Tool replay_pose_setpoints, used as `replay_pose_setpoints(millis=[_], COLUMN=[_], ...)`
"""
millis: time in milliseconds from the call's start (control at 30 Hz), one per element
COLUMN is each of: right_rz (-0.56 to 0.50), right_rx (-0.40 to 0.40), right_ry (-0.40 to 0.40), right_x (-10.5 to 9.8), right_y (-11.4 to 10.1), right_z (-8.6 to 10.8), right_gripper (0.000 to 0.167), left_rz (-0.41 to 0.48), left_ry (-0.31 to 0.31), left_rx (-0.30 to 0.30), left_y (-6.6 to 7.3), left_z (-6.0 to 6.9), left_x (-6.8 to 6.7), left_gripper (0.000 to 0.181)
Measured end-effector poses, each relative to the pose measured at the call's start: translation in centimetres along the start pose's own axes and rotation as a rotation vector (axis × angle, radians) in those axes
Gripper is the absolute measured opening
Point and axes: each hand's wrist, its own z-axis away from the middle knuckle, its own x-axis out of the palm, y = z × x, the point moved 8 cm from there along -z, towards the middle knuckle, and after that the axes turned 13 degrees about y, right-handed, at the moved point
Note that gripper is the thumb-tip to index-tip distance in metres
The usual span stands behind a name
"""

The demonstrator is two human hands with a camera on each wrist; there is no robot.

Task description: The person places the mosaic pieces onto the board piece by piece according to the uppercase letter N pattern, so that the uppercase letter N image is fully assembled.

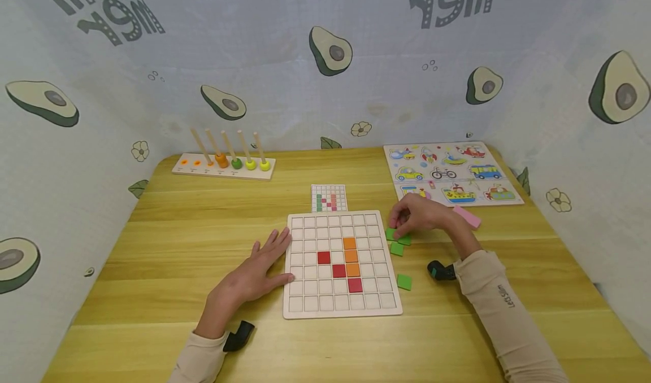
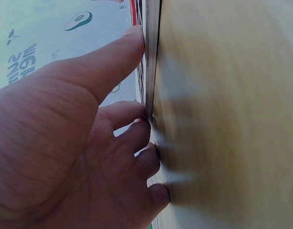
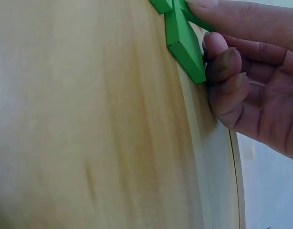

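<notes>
A white wooden grid board [image 1: 305, 308] lies on the table, with three orange tiles [image 1: 351, 256] in a column and three red tiles [image 1: 338, 270] on a diagonal. My left hand [image 1: 254, 273] rests at its left edge, fingers spread and thumb touching the rim. In the left wrist view, the thumb [image 2: 120, 55] and fingertips meet the board's side. Off the board's right edge, my right hand [image 1: 419, 213] pinches a green tile [image 1: 390, 234] between thumb and fingers. More green tiles [image 3: 182, 45] lie just under and beside it; part of the pinched one is hidden.
A small pattern card [image 1: 329, 194] lies behind the board. At the back left stands a peg stand [image 1: 193, 167] with coloured beads. A picture puzzle [image 1: 447, 171] lies back right, a pink block [image 1: 467, 217] before it. A loose green tile [image 1: 404, 282] sits right of the board.
</notes>
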Motion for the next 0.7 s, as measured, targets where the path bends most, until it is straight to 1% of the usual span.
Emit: replay_pose_setpoints(millis=[200,367,467,700], right_rz=[-0.031,-0.015,-0.009,-0.035], right_rx=[-0.004,-0.004,-0.015,-0.052], right_ry=[0.002,0.012,0.02,0.033], right_x=[-0.3,-0.5,-0.7,-1.2], right_y=[-0.3,-0.5,-0.8,-1.4], right_z=[0.0,0.1,0.2,0.3], right_gripper=[0.008,0.007,0.008,0.008], left_rz=[0.001,0.003,0.011,0.022], left_ry=[0.003,0.003,0.003,0.002], left_rx=[0.003,0.007,0.01,0.012], left_y=[0.0,-0.1,0.0,-0.1], left_z=[0.0,0.0,-0.1,-0.1], left_x=[-0.1,-0.1,0.0,0.1], left_gripper=[0.084,0.084,0.084,0.085])
